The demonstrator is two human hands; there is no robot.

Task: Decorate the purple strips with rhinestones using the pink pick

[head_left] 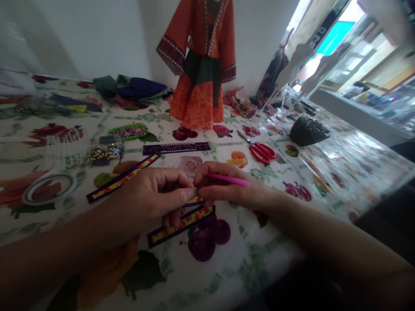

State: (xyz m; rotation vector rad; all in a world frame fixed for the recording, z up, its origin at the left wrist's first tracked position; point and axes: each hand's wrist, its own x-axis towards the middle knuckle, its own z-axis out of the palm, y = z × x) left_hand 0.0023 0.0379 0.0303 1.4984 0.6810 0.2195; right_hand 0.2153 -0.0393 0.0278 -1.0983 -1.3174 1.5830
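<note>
While left hand (pixel 155 194) pinches the patterned strip (pixel 194 218) and right hand (pixel 223 189) grips a pink stick (pixel 231 179) by its fingertips, work looks midway; second strip (pixel 123 177) lies beyond left knuckles.

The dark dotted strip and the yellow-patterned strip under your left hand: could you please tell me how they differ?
The dark dotted strip is purple-black with pale dots; the yellow-patterned strip has red marks on yellow inside a dark border. The dark dotted strip lies untouched and nearly level; the yellow-patterned strip slants, partly covered by the left hand. Both are long and narrow, on the tablecloth.
</note>
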